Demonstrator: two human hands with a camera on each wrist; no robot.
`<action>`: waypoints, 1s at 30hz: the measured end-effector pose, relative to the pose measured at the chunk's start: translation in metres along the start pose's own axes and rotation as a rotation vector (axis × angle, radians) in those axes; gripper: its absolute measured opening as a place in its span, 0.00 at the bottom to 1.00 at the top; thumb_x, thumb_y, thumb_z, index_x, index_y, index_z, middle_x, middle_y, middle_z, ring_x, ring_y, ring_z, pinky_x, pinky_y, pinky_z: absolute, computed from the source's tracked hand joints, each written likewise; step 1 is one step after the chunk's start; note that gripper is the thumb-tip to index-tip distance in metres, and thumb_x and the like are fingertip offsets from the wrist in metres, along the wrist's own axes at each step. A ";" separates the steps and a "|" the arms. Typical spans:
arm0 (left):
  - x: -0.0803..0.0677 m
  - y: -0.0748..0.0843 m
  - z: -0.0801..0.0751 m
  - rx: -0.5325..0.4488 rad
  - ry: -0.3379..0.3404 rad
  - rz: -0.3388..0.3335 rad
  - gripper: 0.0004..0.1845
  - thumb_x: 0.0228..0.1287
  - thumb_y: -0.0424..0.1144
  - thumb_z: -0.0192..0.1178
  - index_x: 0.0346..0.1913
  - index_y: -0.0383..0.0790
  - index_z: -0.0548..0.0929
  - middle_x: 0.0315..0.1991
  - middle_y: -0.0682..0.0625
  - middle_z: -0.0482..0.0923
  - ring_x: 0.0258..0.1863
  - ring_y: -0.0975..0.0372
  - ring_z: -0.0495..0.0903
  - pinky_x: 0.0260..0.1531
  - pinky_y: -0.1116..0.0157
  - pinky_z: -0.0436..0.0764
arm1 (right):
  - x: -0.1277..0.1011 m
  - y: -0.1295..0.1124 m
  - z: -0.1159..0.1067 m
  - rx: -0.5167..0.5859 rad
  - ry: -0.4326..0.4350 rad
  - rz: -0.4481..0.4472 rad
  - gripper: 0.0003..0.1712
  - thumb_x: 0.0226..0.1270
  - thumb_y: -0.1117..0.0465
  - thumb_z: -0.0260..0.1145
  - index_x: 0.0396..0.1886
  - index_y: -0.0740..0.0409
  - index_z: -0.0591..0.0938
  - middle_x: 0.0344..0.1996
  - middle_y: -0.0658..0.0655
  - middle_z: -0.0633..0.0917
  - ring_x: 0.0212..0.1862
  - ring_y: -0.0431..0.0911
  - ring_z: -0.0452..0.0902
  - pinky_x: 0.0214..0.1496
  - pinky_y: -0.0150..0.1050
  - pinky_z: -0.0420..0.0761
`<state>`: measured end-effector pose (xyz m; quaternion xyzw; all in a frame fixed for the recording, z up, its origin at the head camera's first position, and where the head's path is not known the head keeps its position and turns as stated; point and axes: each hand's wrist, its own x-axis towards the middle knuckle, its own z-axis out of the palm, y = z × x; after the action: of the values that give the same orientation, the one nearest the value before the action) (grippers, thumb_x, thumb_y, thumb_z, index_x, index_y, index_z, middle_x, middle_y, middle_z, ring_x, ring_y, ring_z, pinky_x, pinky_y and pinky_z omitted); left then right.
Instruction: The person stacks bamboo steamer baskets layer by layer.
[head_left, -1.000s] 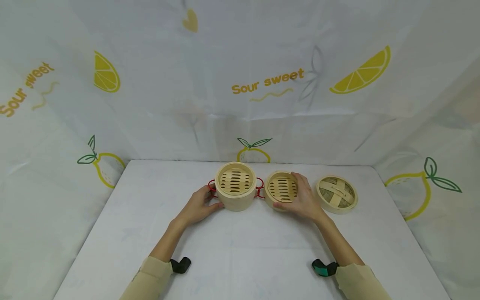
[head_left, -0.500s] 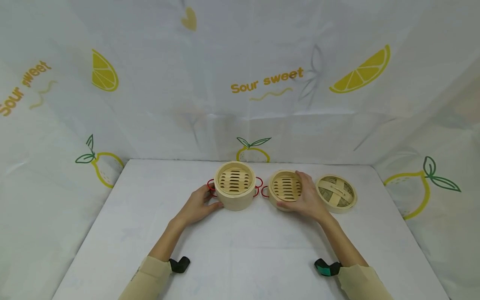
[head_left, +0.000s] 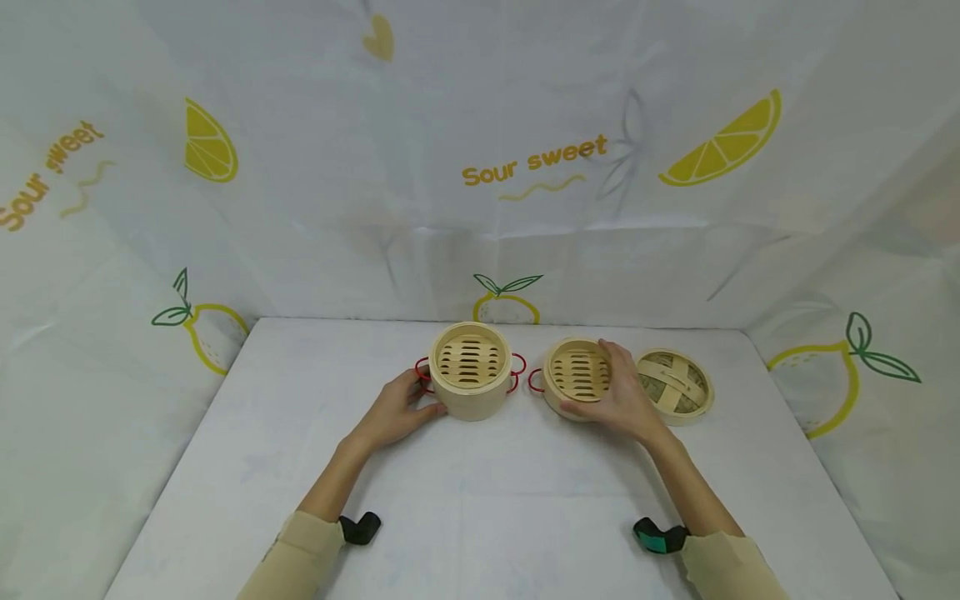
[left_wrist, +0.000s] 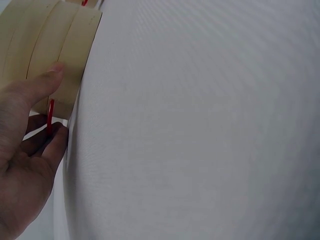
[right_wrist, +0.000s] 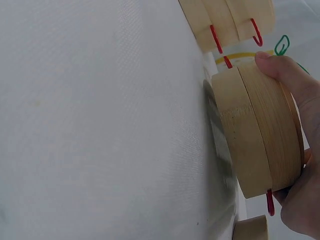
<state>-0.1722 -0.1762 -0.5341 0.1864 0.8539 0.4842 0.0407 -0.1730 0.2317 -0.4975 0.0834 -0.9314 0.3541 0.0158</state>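
Nearest, at the bottom of the head view, two pale sleeves (head_left: 292, 558) come in from lower left and lower right, each with a black wrist device (head_left: 361, 528) at its cuff. Farther up, the hands are well apart, and both hold something. The left hand (head_left: 397, 410), left of centre, grips the taller bamboo steamer (head_left: 471, 402), its thumb on the pale wall and its fingers by a red loop (left_wrist: 50, 114) at the side. The right hand (head_left: 622, 402), right of centre, clasps the lower bamboo steamer (head_left: 557, 398), thumb at the near side and fingers at the far rim. In the right wrist view a dark shadow lies beside that steamer's base; whether it touches the white table (head_left: 487, 517) I cannot tell. Both steamers stand near the middle of the frame with slotted floors showing, a gap between them. Just right of the right hand, and partly hidden by it, is a round woven lid (head_left: 688, 385) with a strap across its top. Beyond the table's far edge, a white backdrop (head_left: 480, 92) printed with lemons and "Sour sweet" fills the upper frame.
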 end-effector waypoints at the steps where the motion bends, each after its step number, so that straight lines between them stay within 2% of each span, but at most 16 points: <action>1: 0.000 0.000 0.000 0.001 0.001 0.002 0.38 0.69 0.38 0.77 0.76 0.31 0.72 0.68 0.37 0.80 0.71 0.45 0.81 0.75 0.51 0.82 | 0.000 0.000 -0.001 0.003 0.000 0.000 0.75 0.50 0.43 0.89 0.86 0.67 0.54 0.82 0.74 0.60 0.82 0.70 0.58 0.85 0.74 0.64; 17: 0.001 0.000 -0.001 0.023 -0.018 -0.003 0.39 0.68 0.38 0.77 0.77 0.32 0.71 0.68 0.38 0.80 0.72 0.47 0.81 0.75 0.54 0.82 | -0.004 -0.001 -0.007 0.021 0.014 -0.018 0.76 0.49 0.45 0.90 0.86 0.68 0.53 0.82 0.74 0.59 0.83 0.71 0.57 0.84 0.76 0.64; 30: 0.001 0.000 -0.001 0.014 -0.013 -0.006 0.39 0.69 0.37 0.76 0.77 0.31 0.71 0.70 0.36 0.79 0.73 0.45 0.80 0.75 0.52 0.82 | -0.005 -0.007 -0.021 0.031 0.031 0.000 0.78 0.48 0.43 0.91 0.88 0.64 0.52 0.84 0.71 0.59 0.84 0.69 0.56 0.84 0.76 0.64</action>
<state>-0.1734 -0.1766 -0.5335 0.1871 0.8576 0.4768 0.0466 -0.1677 0.2416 -0.4777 0.0783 -0.9253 0.3699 0.0288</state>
